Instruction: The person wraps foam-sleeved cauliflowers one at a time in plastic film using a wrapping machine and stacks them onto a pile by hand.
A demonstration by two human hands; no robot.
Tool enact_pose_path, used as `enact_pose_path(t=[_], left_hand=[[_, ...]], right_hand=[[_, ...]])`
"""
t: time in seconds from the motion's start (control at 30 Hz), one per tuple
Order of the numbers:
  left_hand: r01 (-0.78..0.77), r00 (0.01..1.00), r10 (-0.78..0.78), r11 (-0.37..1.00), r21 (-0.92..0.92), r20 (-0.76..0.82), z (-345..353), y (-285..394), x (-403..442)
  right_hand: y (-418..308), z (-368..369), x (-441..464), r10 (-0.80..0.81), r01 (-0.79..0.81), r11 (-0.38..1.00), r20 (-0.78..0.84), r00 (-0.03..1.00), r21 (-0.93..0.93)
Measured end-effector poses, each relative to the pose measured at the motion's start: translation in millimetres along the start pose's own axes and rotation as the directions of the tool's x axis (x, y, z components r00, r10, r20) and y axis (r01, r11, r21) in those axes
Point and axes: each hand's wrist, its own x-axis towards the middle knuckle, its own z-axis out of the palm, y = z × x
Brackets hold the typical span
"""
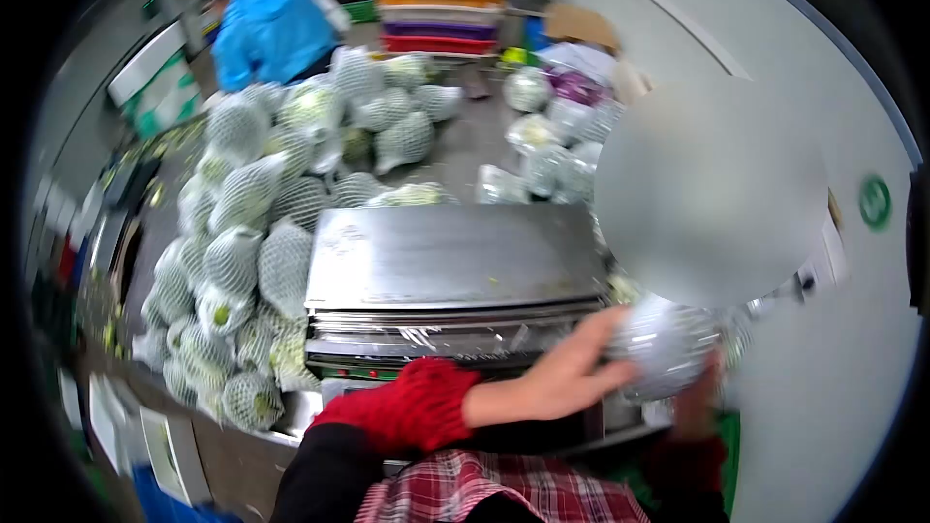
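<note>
A round, pale vegetable in shiny clear film point(666, 347) is held between my two hands, right of the metal wrapping machine point(455, 257). My left hand point(567, 373) reaches across from a red knitted cuff, its thumb and fingers against the vegetable's left side. On the lower right side, my right hand point(699, 397) grips it, partly hidden and smeared by motion. Clear film lies across the machine's front rollers point(455, 337). The exact kind of vegetable is hard to make out under the wrapping.
Many vegetables in white foam nets point(232, 261) are heaped left of the machine. Film-wrapped ones point(557, 169) sit behind it on the right. Stacked coloured crates point(443, 0) stand at the back. A person in a blue jacket point(266, 29) bends at the far left. A wall point(833, 329) bounds the right.
</note>
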Motion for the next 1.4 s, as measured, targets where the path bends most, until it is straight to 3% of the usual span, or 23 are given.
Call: enact_pose_path(t=[0.07, 0.13, 0.2, 0.23, 0.3, 0.33, 0.37, 0.4, 0.43, 0.5, 0.57, 0.6, 0.63, 0.73, 0.77, 0.83, 0.9, 0.93, 0.97, 1.03, 1.17, 1.23, 1.4], left_hand=[[-0.146, 0.989, 0.139, 0.960, 0.239, 0.048, -23.7, -8.0, 37.0], [-0.194, 0.968, 0.249, 0.838, 0.511, -0.040, -74.9, -41.5, 64.0], [0.299, 0.935, -0.127, 0.785, 0.543, -0.332, -162.0, -57.1, 105.7], [0.403, 0.844, 0.064, 0.579, 0.709, -0.532, -209.0, -122.0, 110.7], [0.686, 0.687, -0.136, 0.447, 0.574, -0.714, -295.6, -161.6, 124.6], [0.794, 0.569, -0.223, 0.400, 0.458, -0.791, -333.0, -181.1, 129.2], [0.829, 0.491, -0.182, 0.399, 0.393, -0.852, -370.5, -214.5, 127.4], [0.848, 0.458, -0.183, 0.382, 0.366, -0.870, -393.6, -227.1, 127.9], [0.857, 0.400, -0.232, 0.437, 0.273, -0.887, -412.2, -242.1, 124.9], [0.857, 0.371, -0.413, 0.497, 0.136, -0.832, -433.1, -255.4, 124.9], [0.802, 0.364, -0.465, 0.597, 0.017, -0.807, -465.1, -309.9, 129.5], [0.779, 0.341, -0.461, 0.627, -0.028, -0.819, -465.0, -311.7, 137.1], [0.666, 0.414, -0.280, 0.742, 0.078, -0.866, -461.6, -318.3, 140.7], [0.438, 0.580, -0.376, 0.892, -0.112, -0.723, -465.3, -307.6, 144.7], [0.431, 0.496, -0.424, 0.878, -0.209, -0.757, -448.8, -287.4, 149.1], [0.495, 0.720, -0.472, 0.863, -0.102, -0.509, -432.9, -279.1, 153.0], [0.724, 0.600, -0.217, 0.557, 0.407, -0.770, -400.2, -280.9, 162.2], [0.759, 0.533, -0.010, 0.448, 0.473, -0.846, -398.8, -305.7, 167.6], [0.688, 0.668, 0.008, 0.375, 0.621, -0.744, -408.6, -325.3, 165.6], [0.671, 0.559, -0.492, 0.741, 0.016, -0.667, -406.9, -278.3, 160.0], [0.595, 0.708, -0.038, 0.570, 0.567, -0.705, -369.0, -218.9, 133.5], [0.441, 0.783, 0.064, 0.645, 0.625, -0.619, -332.9, -150.8, 115.8], [-0.043, 0.835, 0.523, 0.373, 0.927, -0.171, -257.0, -33.2, 58.9]], right_hand=[[-102.7, 16.9, 84.6, 0.019, 0.015, 0.992, -0.269, 0.963, 0.124], [-135.0, -84.2, 160.0, -0.156, 0.134, 0.988, -0.508, 0.847, -0.080], [-129.6, -145.4, 217.8, -0.125, 0.062, 0.990, -0.571, 0.811, -0.128], [-125.3, -177.8, 237.9, -0.063, -0.033, 0.989, -0.605, 0.794, -0.147], [-97.2, -235.4, 267.6, -0.103, -0.300, 0.916, -0.879, 0.466, -0.267], [-108.3, -266.2, 273.2, -0.041, -0.613, 0.677, -0.852, 0.522, -0.408], [-114.8, -256.3, 268.7, -0.231, -0.732, 0.311, -0.796, 0.560, -0.605], [-116.7, -194.8, 264.0, -0.504, -0.689, 0.024, -0.604, 0.617, -0.725], [-111.6, -129.3, 262.6, -0.672, -0.524, -0.074, -0.346, 0.655, -0.848], [-61.9, 38.9, 269.9, -0.555, -0.034, 0.214, -0.150, 0.818, -0.976], [10.4, 160.3, 301.6, -0.094, 0.312, 0.483, 0.306, 0.947, -0.818], [71.2, 199.8, 330.1, 0.021, 0.300, 0.680, 0.427, 0.904, -0.669], [126.6, 249.8, 351.9, 0.236, 0.045, 0.805, 0.390, 0.890, -0.591], [269.3, 360.8, 424.6, 0.262, -0.019, 0.810, 0.332, 0.906, -0.586], [293.6, 384.5, 438.1, 0.259, -0.065, 0.825, 0.273, 0.926, -0.561], [296.6, 404.1, 434.9, 0.304, -0.170, 0.802, 0.145, 0.942, -0.573], [283.3, 394.3, 425.0, 0.343, -0.262, 0.865, 0.122, 0.932, -0.428], [298.4, 390.7, 425.6, 0.383, -0.346, 0.868, 0.039, 0.923, -0.356], [321.0, 383.3, 429.9, 0.391, -0.361, 0.861, 0.014, 0.920, -0.359], [325.3, 374.1, 438.0, 0.484, -0.417, 0.812, 0.072, 0.872, -0.408], [238.4, 368.9, 386.5, 0.284, -0.208, 0.931, 0.238, 0.929, -0.300], [188.0, 365.3, 346.2, 0.219, -0.157, 0.955, 0.244, 0.945, -0.252], [82.6, 341.9, 217.3, 0.130, -0.044, 0.971, 0.360, 0.924, -0.236]])
